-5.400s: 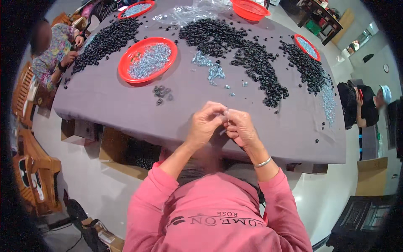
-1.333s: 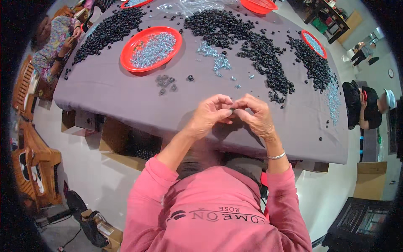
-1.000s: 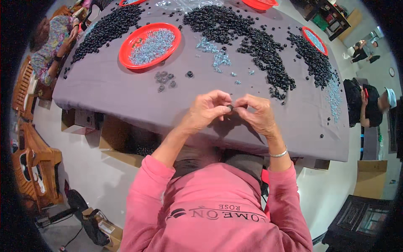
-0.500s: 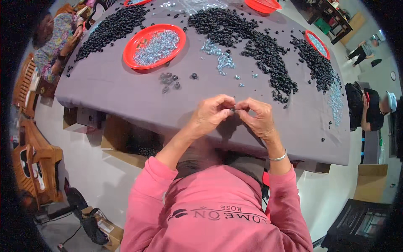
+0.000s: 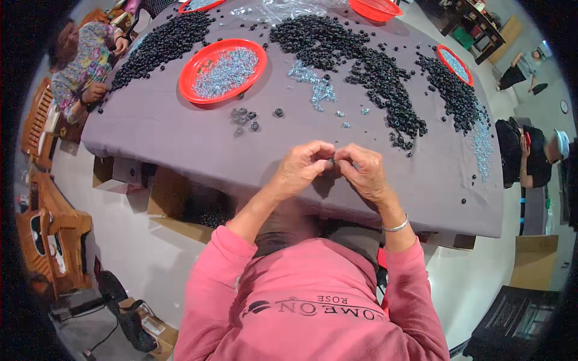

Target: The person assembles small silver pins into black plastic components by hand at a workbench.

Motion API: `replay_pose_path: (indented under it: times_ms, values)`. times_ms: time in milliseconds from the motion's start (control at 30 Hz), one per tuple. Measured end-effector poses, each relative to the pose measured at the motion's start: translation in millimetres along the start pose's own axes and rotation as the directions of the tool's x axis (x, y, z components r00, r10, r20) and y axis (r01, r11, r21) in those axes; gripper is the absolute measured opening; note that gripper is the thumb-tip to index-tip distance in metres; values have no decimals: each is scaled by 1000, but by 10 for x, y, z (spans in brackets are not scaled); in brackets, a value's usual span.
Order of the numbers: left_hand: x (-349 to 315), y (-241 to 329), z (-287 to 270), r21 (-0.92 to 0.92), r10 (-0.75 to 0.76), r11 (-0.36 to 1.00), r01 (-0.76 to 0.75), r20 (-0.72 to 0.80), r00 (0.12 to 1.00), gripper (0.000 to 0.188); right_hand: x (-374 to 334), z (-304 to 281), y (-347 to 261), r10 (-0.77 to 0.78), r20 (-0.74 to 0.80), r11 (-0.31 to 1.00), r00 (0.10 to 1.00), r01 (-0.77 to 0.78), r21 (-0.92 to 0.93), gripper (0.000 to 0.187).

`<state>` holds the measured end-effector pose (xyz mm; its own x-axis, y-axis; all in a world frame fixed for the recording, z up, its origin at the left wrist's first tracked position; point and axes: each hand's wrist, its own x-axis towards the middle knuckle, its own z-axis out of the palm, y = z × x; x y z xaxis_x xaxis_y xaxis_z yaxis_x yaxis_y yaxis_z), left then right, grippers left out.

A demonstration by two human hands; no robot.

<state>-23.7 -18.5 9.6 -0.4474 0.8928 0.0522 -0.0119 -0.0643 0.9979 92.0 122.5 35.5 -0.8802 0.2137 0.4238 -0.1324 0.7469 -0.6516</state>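
My left hand (image 5: 305,169) and my right hand (image 5: 365,173) meet over the near edge of the table, fingers pinched tip to tip. Between the fingertips is a small dark part (image 5: 330,161), mostly covered, so its exact kind does not show. A silver bangle circles my right wrist. Just beyond my hands lie a single round black part (image 5: 279,112) and a small cluster of dark grey round parts (image 5: 242,118). A few tiny shiny bluish pieces (image 5: 346,125) are scattered there too.
A red basin (image 5: 186,90) holds small bluish pieces. Heaps of black parts (image 5: 385,84) spread across the grey-covered table (image 5: 241,156); another red dish (image 5: 444,51) stands at right. A person in a floral top (image 5: 87,60) sits at left. Cardboard boxes (image 5: 171,198) stand below.
My hands have barely moved and still pinch together. At left, the seated person's hands have separated, one now by the table edge. The standing person at far right has shifted.
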Motion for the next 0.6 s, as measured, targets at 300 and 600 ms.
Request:
replay_pose_path:
  times_ms: [300,600]
  values:
    - [47,-17,13,-217,18,976,-31,-58,998,21,-6,56,-15,72,-78,995,994,-66,76,7]
    - [59,-37,-63,-78,39,996,-48,-113,993,17,8,-223,153,171,-162,984,972,-161,74,4]
